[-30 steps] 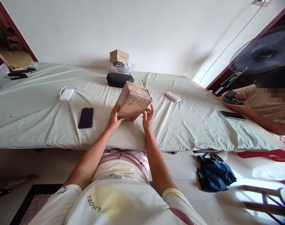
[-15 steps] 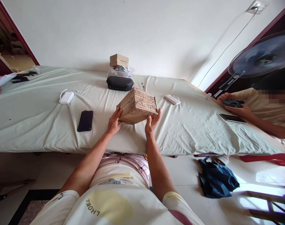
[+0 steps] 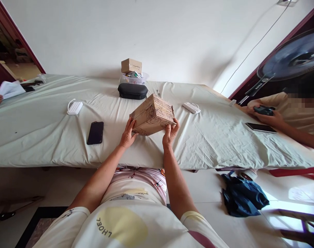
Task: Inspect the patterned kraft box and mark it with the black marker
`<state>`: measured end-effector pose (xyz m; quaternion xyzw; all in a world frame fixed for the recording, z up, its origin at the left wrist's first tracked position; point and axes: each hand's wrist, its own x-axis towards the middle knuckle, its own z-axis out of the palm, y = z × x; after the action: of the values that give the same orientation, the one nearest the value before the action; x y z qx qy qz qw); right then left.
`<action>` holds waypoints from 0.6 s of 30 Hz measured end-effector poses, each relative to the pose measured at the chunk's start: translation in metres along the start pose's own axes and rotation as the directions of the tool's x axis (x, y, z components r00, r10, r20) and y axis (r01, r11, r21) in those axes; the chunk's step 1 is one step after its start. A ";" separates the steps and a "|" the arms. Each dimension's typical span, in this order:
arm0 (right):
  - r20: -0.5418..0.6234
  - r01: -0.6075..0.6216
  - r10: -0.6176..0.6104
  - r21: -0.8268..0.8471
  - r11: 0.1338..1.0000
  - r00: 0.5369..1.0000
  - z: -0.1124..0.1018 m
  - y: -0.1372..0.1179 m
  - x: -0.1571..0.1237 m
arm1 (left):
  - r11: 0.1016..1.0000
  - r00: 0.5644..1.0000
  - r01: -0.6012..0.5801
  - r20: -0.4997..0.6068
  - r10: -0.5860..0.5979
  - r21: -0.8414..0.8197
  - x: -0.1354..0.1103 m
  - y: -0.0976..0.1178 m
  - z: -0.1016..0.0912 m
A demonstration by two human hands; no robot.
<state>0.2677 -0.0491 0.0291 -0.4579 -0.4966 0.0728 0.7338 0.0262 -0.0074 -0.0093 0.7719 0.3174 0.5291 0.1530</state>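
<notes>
A cardboard box [image 3: 153, 115] with dark scribbled loops on its sides is held tilted above the cloth-covered table, one corner edge facing me. My left hand [image 3: 128, 133] grips its lower left end, thumb underneath and fingers along the side. At the lower right corner, my right hand [image 3: 170, 132] holds the box between thumb and fingers. Part of the fingers of both hands is hidden by the box. A black phone [image 3: 95, 133] lies on the cloth left of my left hand. Behind the box sits a black zip case [image 3: 132, 91].
White corded blocks lie left [image 3: 74, 107] and right [image 3: 191, 107]. A clear tub [image 3: 135, 79] with a small carton [image 3: 131, 65] on top stands by the wall. At right, a person holds a dark object [image 3: 263, 110] near another phone [image 3: 260, 127] and a fan [image 3: 291, 57]. Another person's hands hold paper [image 3: 10, 90] at far left.
The box has turned and tipped slightly in my two hands, both still on it. The view has shifted a little. At far left, the paper has been raised and spread.
</notes>
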 end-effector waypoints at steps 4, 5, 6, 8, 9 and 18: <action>-0.008 -0.055 0.056 0.053 0.997 0.998 0.002 -0.001 0.000 | 0.993 0.993 0.101 -0.051 -0.104 -0.067 0.000 0.001 0.001; -0.008 -0.070 0.071 0.059 0.996 0.997 0.002 -0.001 0.000 | 0.988 0.989 0.126 -0.062 -0.131 -0.084 0.000 0.002 0.001; -0.007 -0.086 0.087 0.061 0.994 0.996 0.003 0.000 0.000 | 0.984 0.986 0.145 -0.070 -0.153 -0.098 0.000 0.003 0.001; -0.005 -0.116 0.116 0.060 0.992 0.993 0.004 0.001 0.000 | 0.977 0.980 0.171 -0.084 -0.182 -0.125 0.000 0.004 0.001; -0.001 -0.130 0.130 0.063 0.990 0.991 0.005 0.002 -0.001 | 0.972 0.975 0.185 -0.094 -0.200 -0.142 0.000 0.005 0.002; 0.184 -0.356 0.330 0.138 0.924 0.926 0.021 0.007 -0.011 | 0.890 0.868 0.354 -0.251 -0.427 -0.288 0.004 -0.014 -0.004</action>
<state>0.2478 -0.0387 0.0190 -0.4668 -0.4571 0.2782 0.7041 0.0186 0.0057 -0.0127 0.5756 0.4235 0.6340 0.2955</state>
